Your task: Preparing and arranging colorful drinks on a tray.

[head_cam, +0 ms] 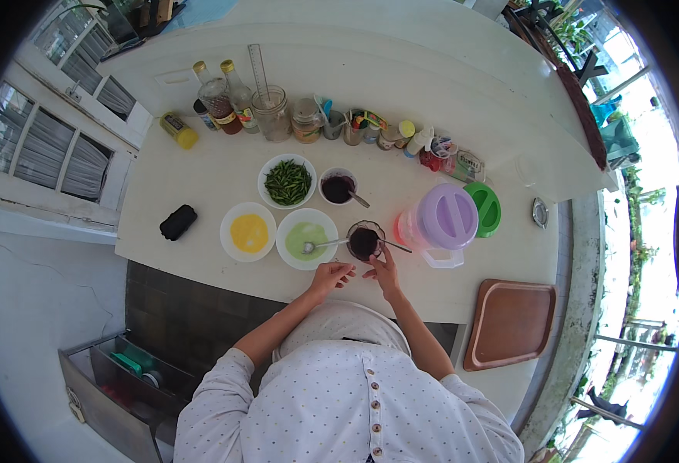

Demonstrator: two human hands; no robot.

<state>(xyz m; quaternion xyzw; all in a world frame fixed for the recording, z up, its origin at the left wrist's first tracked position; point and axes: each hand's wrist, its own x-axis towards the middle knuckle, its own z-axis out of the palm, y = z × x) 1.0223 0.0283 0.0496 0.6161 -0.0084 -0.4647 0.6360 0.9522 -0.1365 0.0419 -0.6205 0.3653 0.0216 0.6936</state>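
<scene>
At the near rim of a small dark glass bowl [364, 243] is my right hand [384, 273], thumb and forefinger on its edge. Dark liquid fills that bowl, and a metal spoon [396, 246] leans out over its right side. My left hand [332, 278] hovers just in front of the counter's plates, fingers loosely bent and nothing visible in them. Beyond it lies a white plate with pale green liquid [307, 231]; a spoon [316, 246] rests in it, its handle reaching the glass bowl. A plate of yellow liquid [249, 234] stands to the left.
Behind are a bowl of green chillies [288, 182] and a white bowl of dark liquid [338, 188]. A lilac-lidded pitcher [444, 220] and green lid [484, 209] stand right. Bottles [219, 98] and jars [272, 118] line the wall. A brown tray [512, 324] lies near right.
</scene>
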